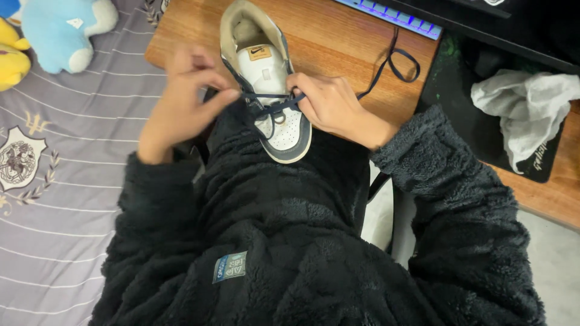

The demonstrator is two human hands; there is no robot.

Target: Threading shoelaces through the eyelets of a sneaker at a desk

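Observation:
A white and navy sneaker (266, 66) lies on the wooden desk (338, 42), its toe pointing toward me and resting on my dark fleece jacket. A navy shoelace (396, 60) runs through its eyelets, and a loose loop trails to the right across the desk. My left hand (181, 102) pinches one end of the lace at the shoe's left side. At the right side, my right hand (329, 105) grips the other part of the lace. Both hands sit close against the shoe's front eyelets.
A keyboard with blue lit keys (399, 15) lies at the desk's far edge. A crumpled grey cloth (525, 108) sits on a black mat (459, 102) at the right. Blue (60, 30) and yellow (12, 57) plush toys rest on striped grey bedding (60, 211) at left.

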